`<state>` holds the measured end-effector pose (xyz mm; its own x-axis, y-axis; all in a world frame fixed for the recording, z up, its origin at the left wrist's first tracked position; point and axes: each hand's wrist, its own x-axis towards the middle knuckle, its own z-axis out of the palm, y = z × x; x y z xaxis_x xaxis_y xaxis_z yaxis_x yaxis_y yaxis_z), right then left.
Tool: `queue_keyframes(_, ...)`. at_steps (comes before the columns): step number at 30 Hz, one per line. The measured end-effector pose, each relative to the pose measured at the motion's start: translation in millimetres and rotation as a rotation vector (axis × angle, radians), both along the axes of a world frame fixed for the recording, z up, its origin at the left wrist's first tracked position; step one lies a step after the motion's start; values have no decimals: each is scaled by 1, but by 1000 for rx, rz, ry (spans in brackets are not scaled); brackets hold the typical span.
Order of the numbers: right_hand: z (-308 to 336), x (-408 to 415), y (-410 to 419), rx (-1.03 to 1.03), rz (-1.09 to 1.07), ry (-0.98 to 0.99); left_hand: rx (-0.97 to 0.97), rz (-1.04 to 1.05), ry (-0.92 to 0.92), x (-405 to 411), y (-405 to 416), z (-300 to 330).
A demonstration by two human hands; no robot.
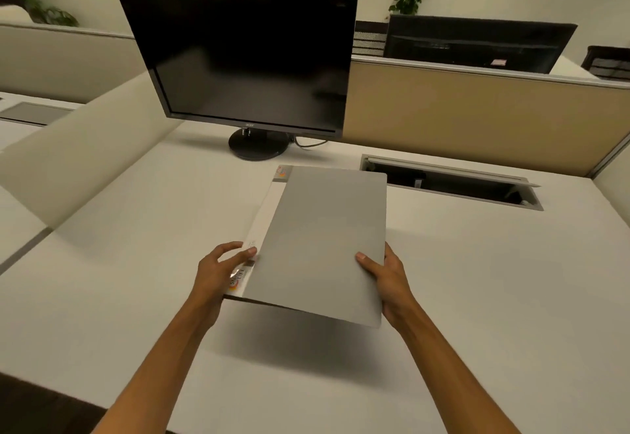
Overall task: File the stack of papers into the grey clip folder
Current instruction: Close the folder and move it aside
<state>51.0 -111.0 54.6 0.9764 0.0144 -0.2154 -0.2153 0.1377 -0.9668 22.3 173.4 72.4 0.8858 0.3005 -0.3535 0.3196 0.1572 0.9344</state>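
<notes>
The grey clip folder (324, 242) is closed and held above the white desk (477, 280), its near edge lifted so a shadow falls beneath it. Along its left side runs a white spine strip with an orange label (264, 215). My left hand (221, 270) grips the spine near the front left corner, fingers curled on top. My right hand (385, 280) holds the front right edge, thumb on the grey cover. No loose papers show; whatever lies inside the folder is hidden.
A black monitor (245, 58) on a round stand sits at the back of the desk. An open cable hatch (453, 184) lies right of the folder. Beige partitions (477, 116) border the desk at the back and left. A second monitor stands beyond the partition.
</notes>
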Motion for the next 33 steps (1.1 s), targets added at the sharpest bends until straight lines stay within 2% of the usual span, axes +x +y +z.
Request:
queue_keyframes(6,7,27,65,60,34,-38,-202,332,-214,-25,30,-12)
queue_keyframes(15,0,70,165,51,84,-50,-196,481,-281,-6,91,-13)
queue_keyframes(26,-33,115,268,-31,196,50,-45,608,-209,35,186,-48)
queue_keyframes(30,-39,127,295,-127,270,114,48,643,-65,43,215,-67)
queue_keyframes(33,-37,134,309,-268,414,140,171,588,62,51,235,-72)
